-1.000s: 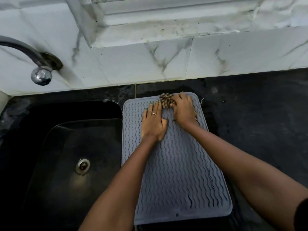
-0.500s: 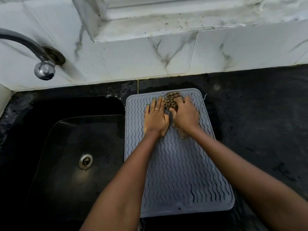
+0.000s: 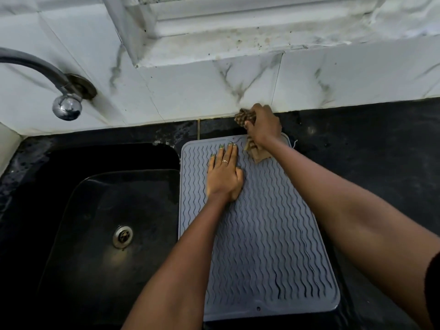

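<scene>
A grey ribbed drying mat (image 3: 266, 246) lies on the black counter, right of the sink. My left hand (image 3: 223, 176) rests flat on the mat's upper left part, fingers straight, a ring on one finger. My right hand (image 3: 263, 125) grips a bunched brown patterned cloth (image 3: 242, 116) just past the mat's far edge, near the foot of the wall tiles. A loose end of the cloth hangs below the hand onto the mat.
A black sink (image 3: 95, 234) with a metal drain (image 3: 122, 236) fills the left. A chrome tap (image 3: 66, 107) sticks out of the white marble wall (image 3: 190, 91) above it. The wet black counter (image 3: 369, 151) stretches off to the right.
My right hand has lifted the cloth off the mat's top edge and moved it farther back toward the wall. My left hand stays flat on the mat.
</scene>
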Motion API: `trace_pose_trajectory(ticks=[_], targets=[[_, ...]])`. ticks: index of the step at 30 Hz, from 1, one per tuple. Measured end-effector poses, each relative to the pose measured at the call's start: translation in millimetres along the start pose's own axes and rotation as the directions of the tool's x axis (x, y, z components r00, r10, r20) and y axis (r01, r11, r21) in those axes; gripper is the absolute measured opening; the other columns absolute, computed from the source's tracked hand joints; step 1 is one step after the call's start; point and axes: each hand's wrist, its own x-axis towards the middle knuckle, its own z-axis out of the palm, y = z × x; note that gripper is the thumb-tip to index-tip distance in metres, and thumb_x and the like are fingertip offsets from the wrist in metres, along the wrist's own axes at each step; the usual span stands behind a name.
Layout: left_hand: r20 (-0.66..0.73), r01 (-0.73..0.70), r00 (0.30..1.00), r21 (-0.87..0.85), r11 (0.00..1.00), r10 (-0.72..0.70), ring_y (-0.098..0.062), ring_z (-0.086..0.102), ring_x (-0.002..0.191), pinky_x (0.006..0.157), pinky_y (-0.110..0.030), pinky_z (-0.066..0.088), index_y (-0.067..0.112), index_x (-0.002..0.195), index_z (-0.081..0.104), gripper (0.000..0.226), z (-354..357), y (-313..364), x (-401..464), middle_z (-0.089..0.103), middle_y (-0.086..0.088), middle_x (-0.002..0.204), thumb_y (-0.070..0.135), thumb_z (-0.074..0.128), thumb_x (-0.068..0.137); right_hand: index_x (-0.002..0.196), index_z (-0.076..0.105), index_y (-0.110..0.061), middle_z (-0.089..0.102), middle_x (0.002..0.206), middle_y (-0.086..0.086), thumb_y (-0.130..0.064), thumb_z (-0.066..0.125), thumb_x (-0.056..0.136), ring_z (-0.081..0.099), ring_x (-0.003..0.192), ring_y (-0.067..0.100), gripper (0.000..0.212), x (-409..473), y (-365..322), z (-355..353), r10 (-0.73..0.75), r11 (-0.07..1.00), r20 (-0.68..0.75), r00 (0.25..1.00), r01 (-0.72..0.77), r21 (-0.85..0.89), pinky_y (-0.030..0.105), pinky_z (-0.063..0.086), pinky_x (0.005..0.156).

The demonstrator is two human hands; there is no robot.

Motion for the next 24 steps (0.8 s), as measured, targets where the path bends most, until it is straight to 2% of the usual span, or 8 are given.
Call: trace_pose_trajectory(ticks=[5,9,12,14,15,17,20,24], targets=[[0.025,0.006,1.0,0.031,0.999,-0.007,-0.016,0.001,0.15,0.122,-0.036,0.001,0.019,0.154,0.004,0.06,1,-1,1,0.007,0.001,0.163,0.03,0.027,0.099,0.122,0.06,-0.018,0.057,0.121,0.008,-0.024,0.061,0.089,0.057,0.107,0.027,0.034,-86,15,1,0.043,0.999,0.141,0.989,-0.045,0.012,0.038,0.049,0.09],[0.02,-0.003,1.0,0.018,1.0,0.002,-0.017,0.002,0.15,0.122,-0.037,0.001,0.019,0.154,0.004,0.061,1,-1,2,0.007,0.001,0.162,0.029,0.028,0.099,0.126,0.06,-0.018,0.056,0.119,0.007,-0.021,0.062,0.087,0.056,0.106,0.026,0.039,-169,25,-17,0.03,0.999,0.166,0.986,-0.024,-0.036,0.037,0.046,0.09],[0.004,-0.002,1.0,0.021,1.0,0.002,-0.017,0.002,0.15,0.122,-0.037,0.001,0.018,0.154,0.005,0.061,1,-2,3,0.008,0.001,0.162,0.029,0.028,0.099,0.101,0.07,-0.021,0.065,0.095,0.002,-0.019,0.065,0.083,0.062,0.089,0.023,0.019,-175,27,-32,0.078,0.997,0.324,0.943,-0.068,-0.041,0.03,0.05,0.071],[0.008,0.0,1.0,0.016,1.0,0.0,-0.017,0.002,0.15,0.122,-0.037,0.001,0.018,0.154,0.004,0.061,2,-1,4,0.007,0.0,0.162,0.029,0.028,0.099,0.079,0.068,-0.017,0.064,0.078,0.001,-0.019,0.062,0.084,0.062,0.075,0.021,0.008,-145,17,-35,0.113,0.993,0.282,0.953,-0.118,0.0,0.031,0.052,0.061],[0.011,0.003,1.0,0.019,1.0,-0.003,-0.017,0.002,0.15,0.122,-0.036,0.001,0.018,0.154,0.004,0.061,4,-2,3,0.007,0.001,0.162,0.029,0.028,0.099,0.081,0.067,-0.014,0.064,0.081,0.003,-0.021,0.061,0.086,0.062,0.076,0.021,0.011,-124,12,-30,0.128,0.991,0.184,0.975,-0.134,0.021,0.034,0.054,0.065],[0.018,0.005,1.0,0.04,0.999,-0.005,-0.016,0.002,0.15,0.122,-0.036,0.001,0.018,0.154,0.004,0.06,6,-2,1,0.006,0.001,0.163,0.03,0.026,0.099,0.099,0.065,-0.009,0.061,0.106,0.009,-0.023,0.057,0.091,0.06,0.091,0.025,0.018,-85,0,-13,0.14,0.99,0.029,0.99,-0.14,0.018,0.036,0.051,0.078],[0.032,0.009,0.999,0.069,0.998,-0.011,-0.017,0.002,0.15,0.122,-0.037,0.002,0.017,0.154,0.005,0.06,6,-3,0,0.006,0.0,0.163,0.032,0.025,0.1,0.122,0.055,-0.006,0.04,0.138,0.017,-0.019,0.055,0.09,0.053,0.111,0.035,0.034,-59,-13,14,0.136,0.986,0.049,0.99,-0.13,-0.1,0.038,0.044,0.09],[0.039,0.01,0.999,0.08,0.997,-0.014,-0.018,0.003,0.15,0.121,-0.037,0.002,0.017,0.154,0.004,0.06,4,-1,4,0.006,0.0,0.163,0.03,0.025,0.099,0.121,0.053,-0.006,0.045,0.133,0.017,-0.015,0.052,0.09,0.054,0.109,0.036,0.032,-78,-2,19,0.074,0.99,-0.025,0.997,-0.076,-0.117,0.042,0.046,0.089]])
